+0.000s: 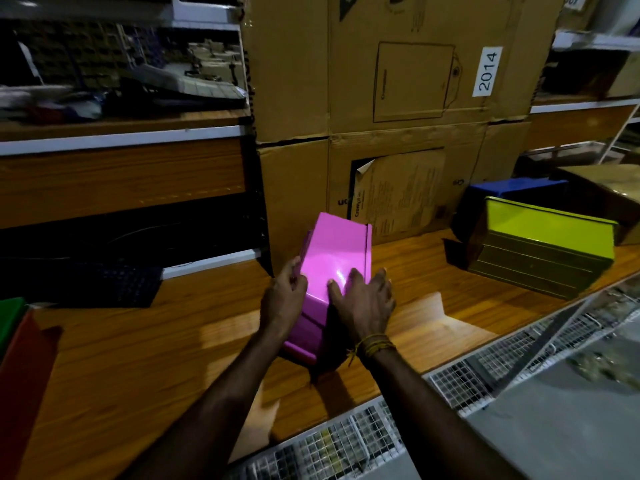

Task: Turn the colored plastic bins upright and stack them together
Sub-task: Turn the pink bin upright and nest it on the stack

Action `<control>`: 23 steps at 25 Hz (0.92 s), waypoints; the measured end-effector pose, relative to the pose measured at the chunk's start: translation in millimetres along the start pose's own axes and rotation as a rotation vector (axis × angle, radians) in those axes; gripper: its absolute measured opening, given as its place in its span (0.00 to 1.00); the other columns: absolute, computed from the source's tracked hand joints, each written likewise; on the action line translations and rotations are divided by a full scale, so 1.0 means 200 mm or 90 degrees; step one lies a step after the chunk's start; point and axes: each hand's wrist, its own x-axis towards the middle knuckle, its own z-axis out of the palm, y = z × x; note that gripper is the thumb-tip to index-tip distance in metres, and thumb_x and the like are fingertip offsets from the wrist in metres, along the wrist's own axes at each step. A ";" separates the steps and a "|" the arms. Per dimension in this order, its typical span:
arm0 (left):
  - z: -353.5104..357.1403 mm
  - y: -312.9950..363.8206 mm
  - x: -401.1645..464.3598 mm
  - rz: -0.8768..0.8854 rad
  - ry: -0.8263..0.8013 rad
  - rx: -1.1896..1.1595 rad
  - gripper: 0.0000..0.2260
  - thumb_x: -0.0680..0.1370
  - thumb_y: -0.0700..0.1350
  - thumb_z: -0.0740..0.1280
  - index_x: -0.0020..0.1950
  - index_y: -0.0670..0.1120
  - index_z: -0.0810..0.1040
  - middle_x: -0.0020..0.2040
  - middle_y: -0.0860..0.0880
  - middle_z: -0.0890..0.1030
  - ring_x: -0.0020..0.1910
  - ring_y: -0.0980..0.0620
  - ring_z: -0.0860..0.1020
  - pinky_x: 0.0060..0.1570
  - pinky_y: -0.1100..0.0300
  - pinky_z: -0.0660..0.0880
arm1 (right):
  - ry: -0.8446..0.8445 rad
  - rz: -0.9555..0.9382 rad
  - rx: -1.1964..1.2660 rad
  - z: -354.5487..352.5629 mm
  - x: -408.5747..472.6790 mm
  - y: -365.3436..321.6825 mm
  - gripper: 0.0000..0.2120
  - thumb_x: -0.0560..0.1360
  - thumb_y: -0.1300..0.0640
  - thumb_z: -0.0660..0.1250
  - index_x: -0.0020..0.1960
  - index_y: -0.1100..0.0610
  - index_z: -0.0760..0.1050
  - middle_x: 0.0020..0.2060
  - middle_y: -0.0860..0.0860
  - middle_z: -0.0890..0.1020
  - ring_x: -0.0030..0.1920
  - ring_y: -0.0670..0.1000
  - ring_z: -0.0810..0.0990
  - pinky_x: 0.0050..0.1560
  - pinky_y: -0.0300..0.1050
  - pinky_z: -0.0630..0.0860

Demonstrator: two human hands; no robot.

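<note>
From the head view, a pink bin (332,271) lies overturned on the wooden counter (138,358), its smooth base facing up, directly between the two hands. The left hand (284,299) grips the bin's left side edge, its fingers (294,268) curled round the rim there. The right hand (363,303) rests flat on the glossy base, its fingers (356,277) spread and straight, pressing rather than clasping.

Well to the right of the right fingers, a yellow-green bin (543,244) lies tipped on its side, with a blue bin (512,188) just behind it. Far to the left of the left fingers, at the frame's edge, a red bin (24,368) and a green bin (10,317) show only in part. Cardboard boxes (398,98) stand beyond the fingers, touching or nearly touching the pink bin's far end.

The bin looks like thin, rigid moulded plastic: probably light, stiff enough to keep its shape, and slick on that shiny base, so a flat palm may slide. The firmer hold seems to be on the side rims or the stepped lip, one hand on each side, to roll it upright.
</note>
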 end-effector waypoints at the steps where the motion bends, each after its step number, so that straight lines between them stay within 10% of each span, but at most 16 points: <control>1: 0.00 -0.01 0.00 0.014 0.025 0.024 0.18 0.81 0.45 0.61 0.71 0.52 0.72 0.65 0.48 0.78 0.59 0.44 0.78 0.50 0.59 0.71 | -0.028 0.012 0.022 0.01 0.01 0.00 0.31 0.73 0.36 0.60 0.69 0.53 0.68 0.69 0.65 0.66 0.68 0.66 0.67 0.66 0.58 0.65; 8: -0.02 -0.14 -0.07 -0.021 0.038 0.129 0.17 0.76 0.40 0.63 0.63 0.50 0.78 0.64 0.46 0.74 0.60 0.46 0.76 0.49 0.63 0.69 | -0.005 -0.145 0.194 0.00 0.02 -0.08 0.18 0.71 0.62 0.59 0.59 0.60 0.75 0.51 0.62 0.79 0.53 0.62 0.77 0.50 0.50 0.73; 23: -0.11 -0.09 -0.09 0.034 0.060 0.146 0.26 0.75 0.63 0.57 0.69 0.52 0.72 0.66 0.47 0.76 0.64 0.46 0.73 0.55 0.60 0.66 | -0.067 -0.207 0.461 0.14 -0.20 -0.16 0.16 0.78 0.57 0.61 0.63 0.57 0.78 0.57 0.54 0.83 0.56 0.51 0.80 0.58 0.48 0.77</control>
